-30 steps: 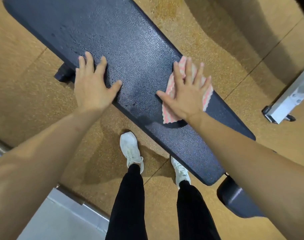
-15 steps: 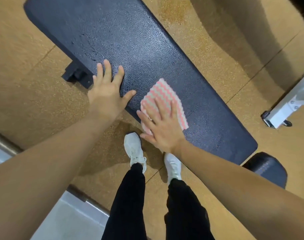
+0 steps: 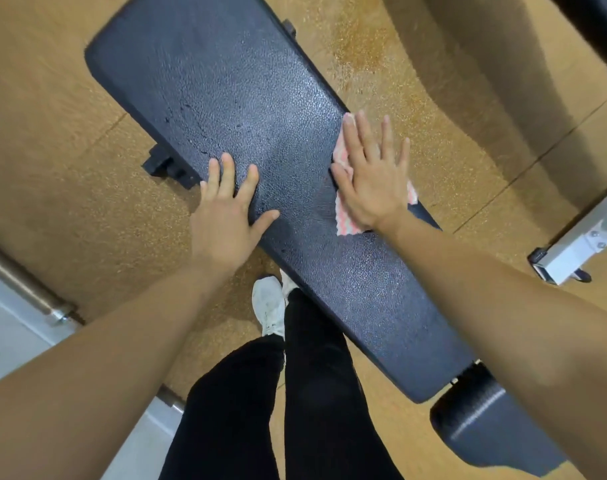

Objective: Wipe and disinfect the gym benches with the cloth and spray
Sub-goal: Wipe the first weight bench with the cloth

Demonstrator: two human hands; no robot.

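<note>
- bench [image 3: 260, 116]: long black padded top running diagonally from the upper left to the lower right of the frame. Looks heavy and fixed, with firm cushioning under a pebbled vinyl skin. Wet beads left of centre, so likely slick there. Not a thing to grip, just press flat on it.
- left hand [image 3: 226, 216]: centre of frame, relaxed and flat, fingers spread. Palm sits at the bench's near edge with the fingertips on the wet vinyl. Holds nothing, probably bracing.
- right hand [image 3: 371, 178]: right of centre, fingers straight and splayed, pressing the cloth down. Fingertips reach past the bench's far edge.
- cloth [image 3: 345, 221]: pink-and-white striped, mostly hidden under the right hand at the far edge. Thin, limp and light, so it will bunch. Best handled with a flat palm over its middle.
- Spray bottle: not in view.
</note>
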